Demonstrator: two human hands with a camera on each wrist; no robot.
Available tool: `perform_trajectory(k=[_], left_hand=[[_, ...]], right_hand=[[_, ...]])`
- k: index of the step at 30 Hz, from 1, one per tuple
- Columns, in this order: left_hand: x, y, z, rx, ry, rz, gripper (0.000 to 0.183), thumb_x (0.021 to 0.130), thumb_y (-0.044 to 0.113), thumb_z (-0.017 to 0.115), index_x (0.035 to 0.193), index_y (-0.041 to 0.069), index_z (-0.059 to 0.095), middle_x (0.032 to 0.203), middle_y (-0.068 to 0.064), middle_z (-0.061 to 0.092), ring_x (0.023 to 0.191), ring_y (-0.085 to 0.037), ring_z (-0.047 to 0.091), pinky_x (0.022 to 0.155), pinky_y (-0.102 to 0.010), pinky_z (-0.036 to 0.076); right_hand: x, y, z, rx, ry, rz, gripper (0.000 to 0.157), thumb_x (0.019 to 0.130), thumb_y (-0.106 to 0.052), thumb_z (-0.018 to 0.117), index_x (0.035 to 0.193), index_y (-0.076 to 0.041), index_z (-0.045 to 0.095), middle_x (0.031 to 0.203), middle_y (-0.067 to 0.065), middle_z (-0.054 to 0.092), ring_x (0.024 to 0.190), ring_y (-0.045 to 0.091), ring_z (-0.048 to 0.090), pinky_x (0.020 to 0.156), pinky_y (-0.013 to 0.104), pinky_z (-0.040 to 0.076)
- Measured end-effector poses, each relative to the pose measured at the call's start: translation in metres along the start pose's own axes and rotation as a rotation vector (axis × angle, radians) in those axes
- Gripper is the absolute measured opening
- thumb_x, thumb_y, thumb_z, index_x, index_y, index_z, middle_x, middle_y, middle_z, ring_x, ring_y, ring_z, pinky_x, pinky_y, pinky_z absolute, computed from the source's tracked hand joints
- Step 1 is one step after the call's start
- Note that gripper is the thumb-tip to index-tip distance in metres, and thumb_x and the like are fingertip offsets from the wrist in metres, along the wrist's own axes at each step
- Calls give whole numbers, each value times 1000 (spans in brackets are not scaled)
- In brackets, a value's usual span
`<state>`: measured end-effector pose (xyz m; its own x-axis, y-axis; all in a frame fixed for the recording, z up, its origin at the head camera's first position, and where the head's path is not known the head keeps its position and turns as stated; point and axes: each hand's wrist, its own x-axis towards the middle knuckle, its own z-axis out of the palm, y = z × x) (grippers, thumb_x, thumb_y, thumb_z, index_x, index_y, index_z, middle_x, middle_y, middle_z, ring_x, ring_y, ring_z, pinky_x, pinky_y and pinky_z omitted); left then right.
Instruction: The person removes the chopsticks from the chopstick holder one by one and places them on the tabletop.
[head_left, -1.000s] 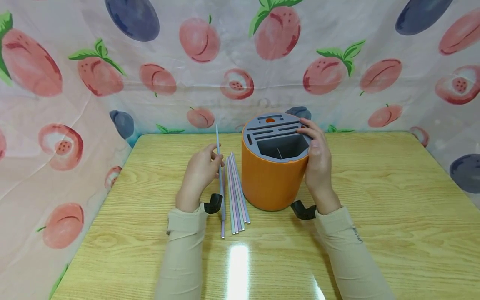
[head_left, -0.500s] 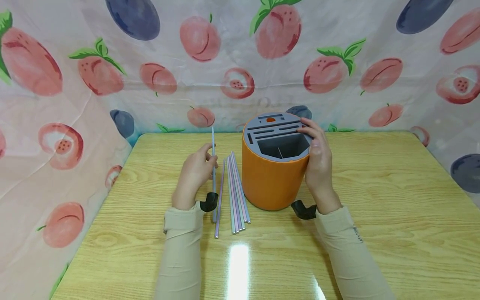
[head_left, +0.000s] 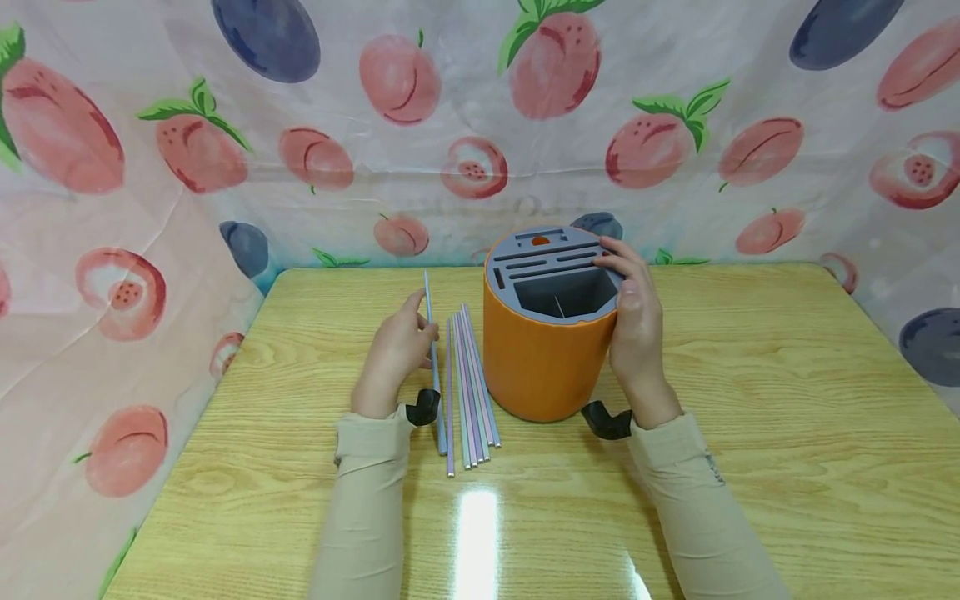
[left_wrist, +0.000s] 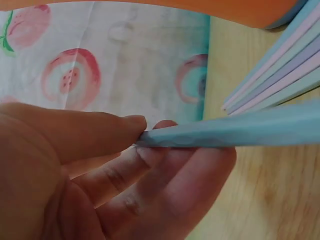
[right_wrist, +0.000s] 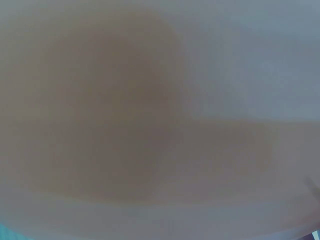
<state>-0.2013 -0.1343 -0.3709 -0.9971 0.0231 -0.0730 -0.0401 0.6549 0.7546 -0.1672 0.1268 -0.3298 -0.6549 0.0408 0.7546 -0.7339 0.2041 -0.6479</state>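
Note:
My left hand [head_left: 396, 350] pinches a light-blue pencil-like stick [head_left: 437, 375] between thumb and fingers. The left wrist view shows this stick [left_wrist: 225, 131] close up, its faceted side running off to the right. A single purple stick [head_left: 450, 417] lies just right of it. Several more pastel sticks [head_left: 472, 392] fan out on the table beside that one. An orange cylindrical desk organizer [head_left: 546, 367] stands right of them, with a grey slotted top [head_left: 551, 257]. My right hand [head_left: 636, 325] grips its right side, fingers over the rim. The right wrist view is a blur.
All this stands on a wood-grain table [head_left: 750, 375]. Behind and to the left hangs a fruit-print cloth [head_left: 337, 100]. Black wrist-camera mounts [head_left: 424, 408] stick out from both sleeves.
My left hand went left, then back right, and the far tip of its stick sank lower. The loose purple stick shifted left, then right towards the others. The right hand and organizer stayed put.

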Motion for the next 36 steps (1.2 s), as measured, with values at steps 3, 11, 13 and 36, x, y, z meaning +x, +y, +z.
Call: perform_trajectory(k=[3,11,13,36], left_hand=[[0,0,2,-28,4,4,63,91,11,47,144,18,13,90,-11,56,65,-31,61,54,-36,53],[3,-6,10,-40,-18,-4,68,92,10,47,145,19,6,87,-10,55,61,-28,61,55,-35,52],[5,-8,12,-18,-18,-13,68,92,10,48,145,18,7,85,-9,54,61,-28,61,54,-33,51],[15,-19,41,136,-123,-34,54,87,8,53,138,12,34,97,-10,54,72,-18,58,70,-31,49]], right_hand=[[0,1,0,-3,-6,-6,72,91,-53,32,109,14,50,131,21,39,124,28,31,104,33,24],[1,-1,-1,4,-10,-7,74,90,-55,32,109,15,49,130,23,39,124,29,30,103,32,24],[1,-1,-1,7,-5,-10,75,90,-55,33,108,15,49,130,23,39,124,30,30,103,33,24],[-5,40,-17,-47,27,-19,60,92,-52,32,111,-2,57,131,9,43,125,22,32,104,34,23]])
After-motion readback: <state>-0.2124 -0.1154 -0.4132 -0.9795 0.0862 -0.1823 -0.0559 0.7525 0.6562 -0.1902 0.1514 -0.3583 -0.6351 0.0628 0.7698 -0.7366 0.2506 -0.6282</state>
